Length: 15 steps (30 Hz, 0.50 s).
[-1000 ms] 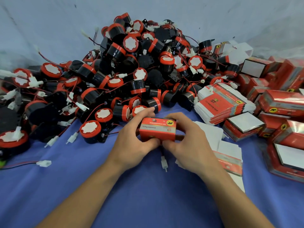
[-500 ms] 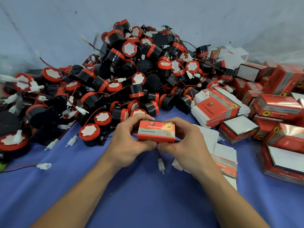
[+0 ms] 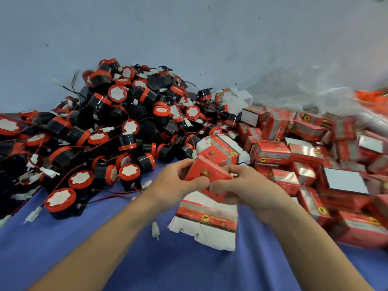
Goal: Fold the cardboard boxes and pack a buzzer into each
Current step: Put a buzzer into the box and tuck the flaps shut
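Head view. A small red glossy cardboard box (image 3: 206,171) with a yellow round emblem is held tilted, above the blue cloth table surface (image 3: 147,259) and just over a loose fan of flat white-and-red cardboard box blanks (image 3: 207,219).

The left hand (image 3: 178,181) grips the box's left side: fingers curled over the far edge, thumb pressed on the near face. The right hand (image 3: 249,185) grips the right side: thumb pressed at the lower near edge, touching the left thumb, fingers curled behind. Motion blur hides the fingertips on the far side.

At left lies a large heap of black cylindrical plastic buzzers (image 3: 117,131) with red caps, white round centres and thin red-black leads. One white plastic connector (image 3: 155,229) lies on the cloth beside the blanks.

Behind the box sits a squared stack of flat red blanks (image 3: 222,152). At right lies a heap of folded red boxes (image 3: 315,164), some showing white faces. Crumpled clear plastic film (image 3: 315,91) lies beyond them.
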### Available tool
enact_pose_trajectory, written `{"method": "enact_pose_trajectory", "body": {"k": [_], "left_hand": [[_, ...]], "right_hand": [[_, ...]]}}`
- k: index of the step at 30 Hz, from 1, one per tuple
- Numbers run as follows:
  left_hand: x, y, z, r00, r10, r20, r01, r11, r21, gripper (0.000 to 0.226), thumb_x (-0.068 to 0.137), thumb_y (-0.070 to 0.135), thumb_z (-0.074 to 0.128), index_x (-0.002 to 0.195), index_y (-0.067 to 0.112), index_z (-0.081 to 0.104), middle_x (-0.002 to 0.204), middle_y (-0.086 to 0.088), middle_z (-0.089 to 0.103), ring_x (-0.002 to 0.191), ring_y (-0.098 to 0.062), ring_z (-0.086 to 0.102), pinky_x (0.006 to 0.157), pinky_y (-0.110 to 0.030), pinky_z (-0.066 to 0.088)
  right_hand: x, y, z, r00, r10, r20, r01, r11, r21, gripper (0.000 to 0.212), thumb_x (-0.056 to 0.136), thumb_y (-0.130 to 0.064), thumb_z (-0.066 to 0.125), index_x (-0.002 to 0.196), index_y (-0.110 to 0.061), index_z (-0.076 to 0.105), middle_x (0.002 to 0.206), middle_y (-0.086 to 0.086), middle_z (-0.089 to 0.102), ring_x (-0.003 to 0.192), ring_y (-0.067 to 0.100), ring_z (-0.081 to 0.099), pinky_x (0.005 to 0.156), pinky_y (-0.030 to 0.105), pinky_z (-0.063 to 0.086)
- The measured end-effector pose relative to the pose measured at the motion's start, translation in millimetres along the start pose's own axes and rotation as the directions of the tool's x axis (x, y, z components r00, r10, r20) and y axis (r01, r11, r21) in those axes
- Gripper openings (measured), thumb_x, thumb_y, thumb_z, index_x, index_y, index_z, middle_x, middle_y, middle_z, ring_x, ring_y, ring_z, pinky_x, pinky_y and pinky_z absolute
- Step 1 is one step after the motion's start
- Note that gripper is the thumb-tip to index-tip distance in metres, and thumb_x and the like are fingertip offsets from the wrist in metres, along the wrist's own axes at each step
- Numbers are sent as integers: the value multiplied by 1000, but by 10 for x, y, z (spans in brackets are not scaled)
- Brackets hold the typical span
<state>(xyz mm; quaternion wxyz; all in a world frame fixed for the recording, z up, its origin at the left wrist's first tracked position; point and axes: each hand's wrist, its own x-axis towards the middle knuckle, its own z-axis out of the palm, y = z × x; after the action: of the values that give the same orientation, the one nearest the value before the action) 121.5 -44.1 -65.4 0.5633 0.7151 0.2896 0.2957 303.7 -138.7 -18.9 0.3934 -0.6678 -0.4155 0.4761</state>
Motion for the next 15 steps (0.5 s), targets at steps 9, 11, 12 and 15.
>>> {"method": "enact_pose_trajectory", "body": {"k": [9,11,12,15], "left_hand": [[480,27,97,989,-86,-117,131,878,461,52,85,39,82,131,37,58,136,16,58,122,-7,53,95,-28,42],[441,-58,65,989,-120,-91,150,713,685,50,78,48,80,124,42,61,129,17,58,113,-10,57,88,-32,46],[420,-104,47,988,-143,-65,141,626,767,55,73,53,79,125,45,60,125,19,57,111,-11,57,86,-34,48],[382,-218,24,978,-206,-41,156,580,800,59,67,55,79,122,48,58,113,22,56,99,-9,57,77,-32,48]], "right_hand": [[405,-258,-353,992,45,-119,72,574,816,46,92,-17,73,126,3,49,113,29,71,94,39,76,71,43,64],[469,-132,-189,982,56,-179,79,745,662,30,93,0,67,121,0,59,92,20,78,79,25,78,65,32,63],[482,-59,-113,980,37,-198,85,814,574,31,90,6,66,119,-4,63,89,17,78,74,18,77,63,27,61],[509,201,67,968,-45,-245,82,986,142,31,84,6,70,108,-13,74,95,8,77,73,12,70,66,27,56]]}}
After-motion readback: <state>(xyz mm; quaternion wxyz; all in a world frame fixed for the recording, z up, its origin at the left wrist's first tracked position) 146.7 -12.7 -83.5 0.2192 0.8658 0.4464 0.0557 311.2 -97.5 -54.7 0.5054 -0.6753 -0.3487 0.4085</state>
